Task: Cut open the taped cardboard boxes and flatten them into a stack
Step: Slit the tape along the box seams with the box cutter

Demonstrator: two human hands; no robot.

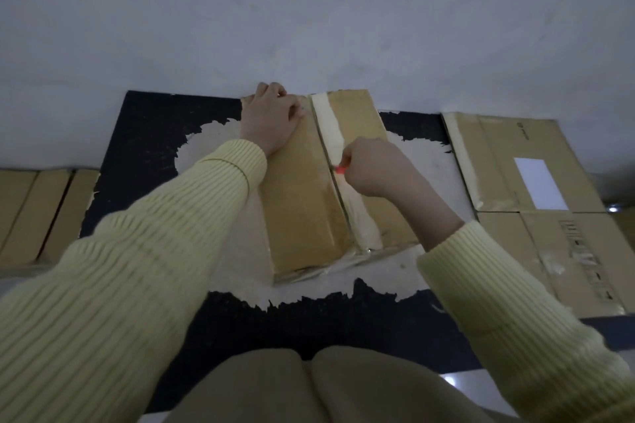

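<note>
The right hand (372,168) is clenched round a small red cutter (341,169), set on the pale tape strip (335,127) down the taped box (302,203); the left hand (271,113) curls its fingers over the box's far edge. The box lies on a worn black mat (144,148), other cardboard boxes (515,161) just beside it at right; both yellow-sleeved arms reach forward.

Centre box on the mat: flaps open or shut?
Shut. Both flaps of the box lie flat; the right hand holds a red cutter at the taped seam.
</note>
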